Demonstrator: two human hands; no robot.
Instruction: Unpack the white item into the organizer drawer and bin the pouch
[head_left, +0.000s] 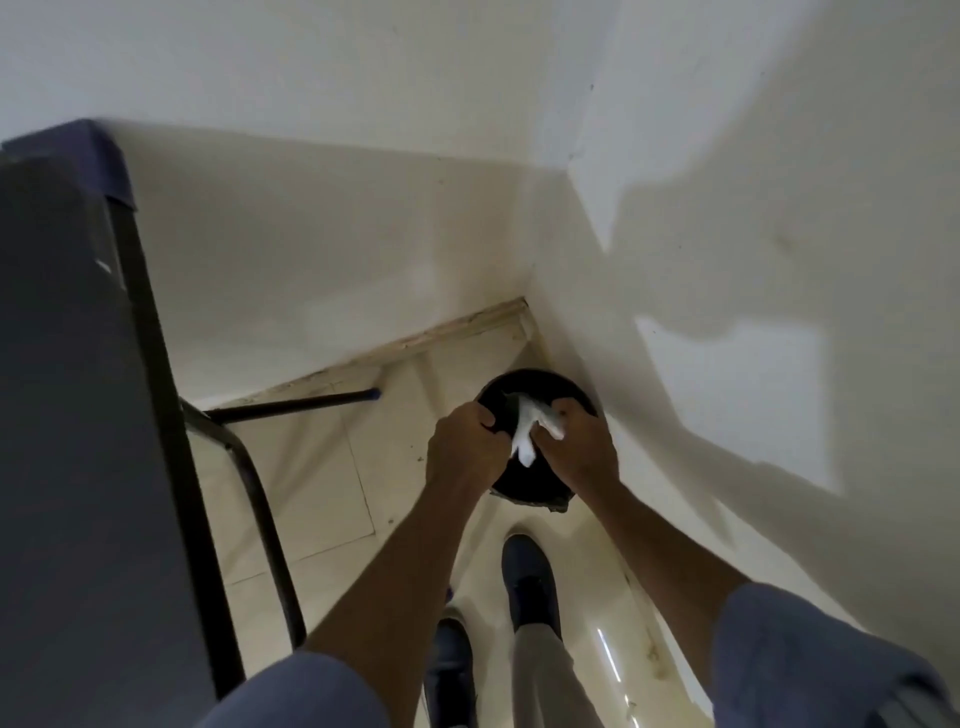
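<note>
Both hands grip w/ fingers curled, over the mouth of a round black bin (535, 496) that stands on the floor (311, 499) in the corner where two white walls meet. Right hand (579, 449) is closed around a crumpled white pouch (527, 428); the white material sticks out between thumb and fingers and hangs down toward the bin's dark inside. Left hand (465, 452) is also fisted, thumb on top, knuckles close to the pouch's left side; can't tell if it actually pinches the pouch or only sits beside it, since the frame is blurred there. Hands are near each other, pouch between them, all of it above the bin opening, not down inside.

Bin touches or nearly touches the right-hand wall (779, 260); its near rim shows below the wrists. Both forearms reach forward from blue sleeves at the bottom edge.

On the floor below the arms: two dark shoes (530, 582), one ahead of the other, w/ a light trouser leg over the nearer-right one. Floor is pale tile w/ a worn skirting strip along the far wall.

Left side of view: a dark table (62, 415) seen edge-on, black metal frame and a leg bar running out across the floor toward the bin, blue cap at its tip. Organizer drawer and white item aren't visible.
</note>
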